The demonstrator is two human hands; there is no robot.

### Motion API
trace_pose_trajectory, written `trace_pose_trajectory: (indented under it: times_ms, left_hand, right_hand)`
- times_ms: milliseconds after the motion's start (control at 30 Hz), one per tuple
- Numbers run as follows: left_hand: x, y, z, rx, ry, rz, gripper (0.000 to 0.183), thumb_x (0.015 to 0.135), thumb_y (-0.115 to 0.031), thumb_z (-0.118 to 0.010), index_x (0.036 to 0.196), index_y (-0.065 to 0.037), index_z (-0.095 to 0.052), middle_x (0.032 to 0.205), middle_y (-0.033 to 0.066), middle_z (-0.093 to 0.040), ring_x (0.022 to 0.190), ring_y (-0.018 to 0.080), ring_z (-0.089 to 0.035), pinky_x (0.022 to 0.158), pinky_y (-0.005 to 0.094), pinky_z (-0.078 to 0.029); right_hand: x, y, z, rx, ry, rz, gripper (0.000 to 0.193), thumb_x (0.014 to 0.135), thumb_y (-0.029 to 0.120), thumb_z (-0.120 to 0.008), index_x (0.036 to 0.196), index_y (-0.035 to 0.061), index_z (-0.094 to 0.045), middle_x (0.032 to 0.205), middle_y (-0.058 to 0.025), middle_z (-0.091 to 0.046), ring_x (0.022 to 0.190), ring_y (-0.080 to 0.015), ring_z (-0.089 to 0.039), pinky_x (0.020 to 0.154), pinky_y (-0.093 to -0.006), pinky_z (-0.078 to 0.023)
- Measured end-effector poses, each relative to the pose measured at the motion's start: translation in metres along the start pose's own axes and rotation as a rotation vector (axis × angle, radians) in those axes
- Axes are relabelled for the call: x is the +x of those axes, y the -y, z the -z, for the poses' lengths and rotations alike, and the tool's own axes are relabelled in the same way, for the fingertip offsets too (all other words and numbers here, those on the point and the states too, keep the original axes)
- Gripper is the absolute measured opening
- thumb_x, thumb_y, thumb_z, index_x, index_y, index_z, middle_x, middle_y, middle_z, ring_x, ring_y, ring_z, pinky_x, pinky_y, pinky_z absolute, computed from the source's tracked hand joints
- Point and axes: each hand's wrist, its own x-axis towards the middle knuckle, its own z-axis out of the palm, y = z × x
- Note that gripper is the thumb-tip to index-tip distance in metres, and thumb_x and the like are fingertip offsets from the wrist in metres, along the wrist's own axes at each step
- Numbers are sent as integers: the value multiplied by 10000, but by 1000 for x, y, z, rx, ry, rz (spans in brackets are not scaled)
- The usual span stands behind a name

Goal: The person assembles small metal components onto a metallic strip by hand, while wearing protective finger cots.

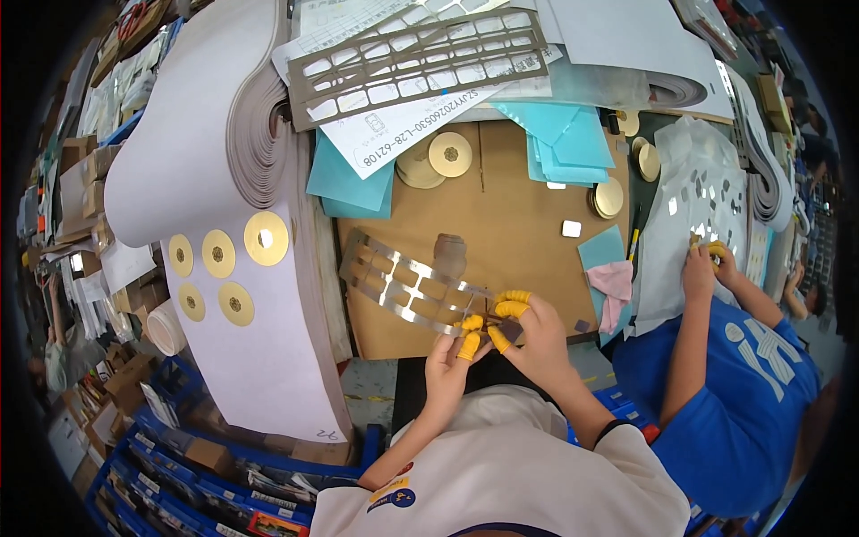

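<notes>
A thin, shiny metal sheet with rows of rectangular cut-outs [409,291] slants across the brown work board, its right end between my hands. My left hand [455,352], with yellow finger cots, is closed on that near end. Close beside it, my right hand [537,336], also in yellow cots, has its fingers bent around the sheet's corner. A small dark square piece [511,330] shows at my right fingertips; whether it is loose or part of the sheet, I cannot tell. Further up the board lies a dark stack of small pieces [450,255].
Gold discs [449,155] lie at the board's far side, near teal sheets [573,148]. A larger cut-out metal sheet [420,61] rests on papers. A thick paper roll [259,134] stands left. A pink cloth [611,291] lies right, near a co-worker in blue [725,394].
</notes>
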Motion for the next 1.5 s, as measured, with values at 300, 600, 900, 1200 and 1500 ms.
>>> trace_pose_trajectory:
  times_ms: [300, 600, 900, 1200, 1500]
  left_hand:
    - [2, -2, -2, 151, -109, -71, 211, 920, -9, -549, 1118, 63, -557, 1056, 105, -627, 932, 159, -616, 856, 289, -497]
    - [3, 2, -4, 140, -68, -73, 227, 909, 11, -555, 1128, 73, -554, 1055, 112, -626, 952, 172, -623, 878, 288, -493]
    - [2, 0, -5, 109, -24, -129, 241, 906, 17, -558, 1141, 68, -551, 1091, 118, -622, 969, 176, -628, 885, 290, -490]
    - [5, -2, -3, 75, -57, -96, 240, 909, 12, -556, 1142, 54, -517, 1073, 109, -618, 964, 170, -620, 857, 291, -508]
    - [7, -10, -6, 147, -76, -160, 212, 899, 32, -557, 1107, 43, -520, 1072, 107, -606, 949, 150, -609, 837, 286, -526]
  right_hand:
    - [-11, -13, -6, -54, -162, 149, 271, 656, 88, -760, 913, 97, -675, 1161, -110, -588, 1037, -314, -542, 856, -383, -439]
    - [-12, -13, -10, 32, -256, 49, 211, 662, 147, -764, 856, 120, -685, 1208, -118, -542, 1139, -334, -454, 932, -457, -330]
    - [-8, -15, -7, 27, -232, -10, 184, 664, 167, -773, 827, 127, -699, 1197, -105, -536, 1115, -337, -421, 949, -457, -313]
    - [-26, -18, -21, -144, -292, 235, 195, 652, 178, -770, 823, 123, -695, 1155, -74, -560, 1074, -305, -437, 919, -433, -326]
    - [-24, -25, -25, -241, -327, 381, 211, 666, 178, -762, 842, 115, -663, 1071, -59, -583, 1000, -267, -474, 872, -393, -336]
